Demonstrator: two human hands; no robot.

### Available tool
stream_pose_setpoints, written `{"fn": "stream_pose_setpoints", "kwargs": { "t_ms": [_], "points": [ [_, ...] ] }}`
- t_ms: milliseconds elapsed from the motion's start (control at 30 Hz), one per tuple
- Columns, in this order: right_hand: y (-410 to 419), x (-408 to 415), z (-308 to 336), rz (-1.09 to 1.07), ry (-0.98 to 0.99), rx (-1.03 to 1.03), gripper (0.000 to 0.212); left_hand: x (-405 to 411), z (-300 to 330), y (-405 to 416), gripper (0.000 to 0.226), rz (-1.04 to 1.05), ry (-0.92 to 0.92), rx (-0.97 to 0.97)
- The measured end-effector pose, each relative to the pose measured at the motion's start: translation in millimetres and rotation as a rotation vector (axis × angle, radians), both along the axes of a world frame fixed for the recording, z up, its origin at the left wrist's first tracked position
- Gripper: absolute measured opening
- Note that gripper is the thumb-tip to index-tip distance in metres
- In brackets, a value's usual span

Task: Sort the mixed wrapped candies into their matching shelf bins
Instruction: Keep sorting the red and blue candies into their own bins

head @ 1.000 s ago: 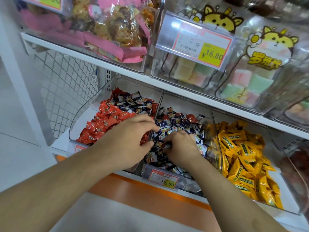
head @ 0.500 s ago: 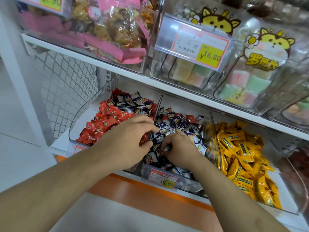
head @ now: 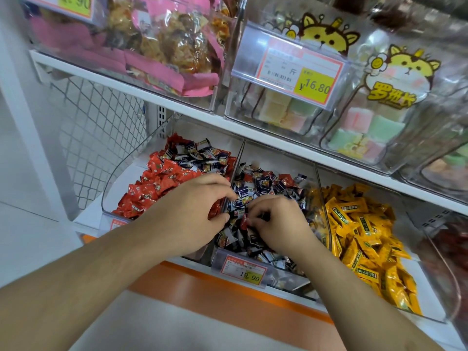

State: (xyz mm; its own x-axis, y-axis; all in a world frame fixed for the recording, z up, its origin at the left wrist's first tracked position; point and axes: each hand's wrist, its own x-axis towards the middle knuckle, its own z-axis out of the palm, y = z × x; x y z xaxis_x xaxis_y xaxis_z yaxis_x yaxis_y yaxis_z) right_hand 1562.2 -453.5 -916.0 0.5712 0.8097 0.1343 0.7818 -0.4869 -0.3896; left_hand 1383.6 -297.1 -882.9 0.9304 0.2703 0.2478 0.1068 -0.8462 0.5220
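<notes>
Right hand [head: 276, 224]: fingers curled, pinching a red-wrapped candy [head: 244, 221] above the dark-wrapped candies [head: 268, 184] in the middle bin [head: 263, 276]. Left hand [head: 195, 211]: fingers curled over the divider [head: 234, 171], grip unclear. Red candies [head: 154, 184] left, yellow candies [head: 362, 229] right.

Two bare hands, the left hand [head: 192, 211] and the right hand [head: 276, 224], meet over the lower shelf. Three clear bins of wrapped candies sit around them: one red candy bin [head: 114, 196] to the left of the hands, one dark-wrapped candy bin [head: 255, 272] directly beneath them, and one yellow candy bin [head: 430, 317] to their right. The candies are too many to count. Three price tags show: one [head: 244, 269] below the hands, two [head: 291, 69] [head: 73, 3] above.
</notes>
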Motion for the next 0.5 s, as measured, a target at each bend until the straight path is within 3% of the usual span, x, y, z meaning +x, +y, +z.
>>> {"fn": "stream_pose_setpoints", "kwargs": {
  "t_ms": [167,267,500],
  "points": [
    [-7,-16,39,-0.135,0.203,0.232,0.018,0,4,-2,0.051,0.012,-0.052,-0.001],
    [-6,-33,60,-0.102,0.374,0.330,0.012,0,11,-5,0.059,0.008,-0.101,-0.054],
    [-6,-53,77,-0.068,0.492,0.366,0.009,-7,27,-5,0.019,0.139,-0.192,-0.041]
  ]
}}
